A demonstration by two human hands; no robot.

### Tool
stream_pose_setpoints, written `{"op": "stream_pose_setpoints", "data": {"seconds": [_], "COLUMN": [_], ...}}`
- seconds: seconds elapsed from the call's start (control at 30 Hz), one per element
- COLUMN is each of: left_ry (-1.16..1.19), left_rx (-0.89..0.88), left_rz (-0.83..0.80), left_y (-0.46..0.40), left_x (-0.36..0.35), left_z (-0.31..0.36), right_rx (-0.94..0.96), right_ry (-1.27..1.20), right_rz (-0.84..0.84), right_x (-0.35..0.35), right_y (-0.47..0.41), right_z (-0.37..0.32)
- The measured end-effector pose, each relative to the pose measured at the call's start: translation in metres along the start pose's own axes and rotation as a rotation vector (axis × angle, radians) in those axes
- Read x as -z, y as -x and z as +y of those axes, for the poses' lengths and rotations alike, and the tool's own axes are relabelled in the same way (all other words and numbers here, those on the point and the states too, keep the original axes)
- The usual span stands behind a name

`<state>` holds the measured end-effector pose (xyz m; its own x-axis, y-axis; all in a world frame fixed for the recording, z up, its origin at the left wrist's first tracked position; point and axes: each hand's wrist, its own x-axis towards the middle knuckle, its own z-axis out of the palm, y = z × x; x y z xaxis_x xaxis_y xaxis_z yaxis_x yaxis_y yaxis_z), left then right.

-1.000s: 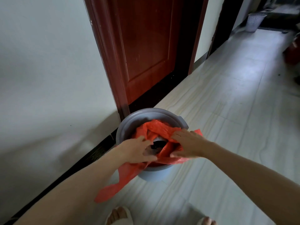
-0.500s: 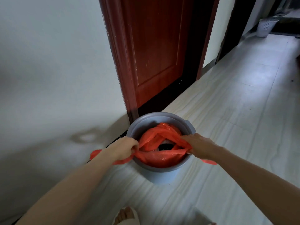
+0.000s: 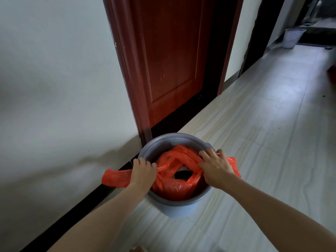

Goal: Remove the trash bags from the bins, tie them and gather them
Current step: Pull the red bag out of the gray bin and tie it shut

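While the grey plastic bin (image 3: 179, 208) stands on the pale tiled floor (image 3: 254, 142) just in front of the red-brown door frame (image 3: 127, 70), the orange trash bag (image 3: 174, 186) sits inside it, its body low against the bin's near wall and its mouth partly open on something dark. Two handle strips of the bag cross one another above the middle of the bin. The left hand (image 3: 142, 174) hangs over the bin's left rim with its fingers curled tight round one strip, whose loose end sticks out past the fist, beyond the bin's left side toward the white wall (image 3: 54, 88). The right hand (image 3: 215, 167) lies over the bin's right rim, fingers bent and spread, gripping the other strip; that strip's loose end shows beyond the hand, outside the bin's right side. Drawn between the two fists, the strips run roughly level from the bin's left to its right, so the bag's long axis lies across the bin, parallel to its near rim. Far beyond the bin, down the corridor to its right, a white lattice basket (image 3: 292, 38) stands on the floor.
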<state>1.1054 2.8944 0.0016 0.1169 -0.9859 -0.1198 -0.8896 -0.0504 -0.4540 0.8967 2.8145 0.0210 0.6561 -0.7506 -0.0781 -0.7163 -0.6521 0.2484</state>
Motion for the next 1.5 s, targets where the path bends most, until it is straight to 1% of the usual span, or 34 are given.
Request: {"op": "stream_pose_setpoints", "data": {"seconds": [0.07, 0.17, 0.2, 0.23, 0.3, 0.33, 0.4, 0.47, 0.53, 0.6, 0.7, 0.8, 0.87, 0.97, 1.03, 1.1, 1.17, 1.27, 1.33, 1.37, 1.4, 1.47, 1.5], "left_ry": [0.057, 0.146, 0.147, 0.201, 0.294, 0.386, 0.574, 0.756, 0.892, 0.946, 0.952, 0.933, 0.971, 1.125, 1.184, 1.232, 1.228, 1.150, 1.169, 1.192, 1.200, 1.141, 1.085], "left_rx": [-0.066, -0.103, -0.119, -0.139, -0.119, -0.101, -0.056, -0.024, -0.019, -0.034, -0.024, -0.025, -0.008, 0.087, 0.140, 0.157, 0.123, 0.050, 0.119, 0.181, 0.225, 0.228, 0.225], "left_rz": [0.038, 0.172, 0.181, 0.167, 0.169, 0.130, 0.134, 0.130, 0.140, 0.144, 0.131, 0.178, 0.199, 0.165, 0.162, 0.153, 0.149, 0.136, 0.139, 0.146, 0.159, 0.198, 0.210], "left_y": [0.000, -0.002, 0.003, 0.006, 0.005, 0.005, 0.006, 0.010, 0.011, 0.012, 0.016, 0.016, 0.014, 0.012, 0.011, 0.013, 0.016, 0.019, 0.016, 0.015, 0.015, 0.018, 0.018], "left_x": [0.006, 0.005, 0.010, 0.017, 0.015, 0.015, 0.013, 0.013, 0.010, 0.010, 0.009, 0.012, 0.013, 0.009, 0.004, 0.000, -0.002, -0.003, -0.006, -0.009, -0.013, -0.020, -0.024], "left_z": [0.000, 0.003, 0.006, 0.007, 0.011, 0.011, 0.011, 0.006, 0.001, -0.003, -0.004, -0.004, -0.004, -0.007, -0.012, -0.018, -0.021, -0.026, -0.033, -0.038, -0.044, -0.051, -0.053], "right_rx": [-0.015, -0.043, -0.074, -0.119, -0.211, -0.245, -0.275, -0.260, -0.198, -0.135, -0.069, 0.073, 0.143, 0.155, 0.150, 0.129, 0.103, 0.018, -0.021, -0.003, 0.058, 0.254, 0.335], "right_ry": [-0.029, -0.115, -0.183, -0.269, -0.455, -0.545, -0.689, -0.750, -0.733, -0.699, -0.632, -0.550, -0.527, -0.570, -0.601, -0.615, -0.616, -0.647, -0.640, -0.609, -0.554, -0.368, -0.272], "right_rz": [-0.050, -0.069, -0.075, -0.085, -0.107, -0.116, -0.137, -0.142, -0.144, -0.158, -0.217, -0.239, -0.251, -0.270, -0.272, -0.255, -0.224, -0.165, -0.111, -0.075, -0.005, 0.166, 0.204], "right_x": [0.002, 0.007, 0.009, 0.010, 0.011, 0.010, 0.009, 0.010, 0.009, 0.008, 0.007, 0.011, 0.011, 0.008, 0.004, -0.002, -0.004, -0.002, 0.002, 0.004, 0.005, 0.007, 0.006], "right_y": [-0.001, -0.001, -0.001, -0.001, 0.001, 0.001, 0.001, 0.003, 0.006, 0.008, 0.007, 0.002, -0.003, -0.014, -0.021, -0.025, -0.027, -0.029, -0.030, -0.030, -0.030, -0.030, -0.031], "right_z": [-0.002, -0.010, -0.012, -0.012, -0.010, -0.008, -0.002, -0.001, -0.006, -0.013, -0.027, -0.044, -0.056, -0.071, -0.079, -0.085, -0.093, -0.105, -0.108, -0.108, -0.108, -0.101, -0.097]}}
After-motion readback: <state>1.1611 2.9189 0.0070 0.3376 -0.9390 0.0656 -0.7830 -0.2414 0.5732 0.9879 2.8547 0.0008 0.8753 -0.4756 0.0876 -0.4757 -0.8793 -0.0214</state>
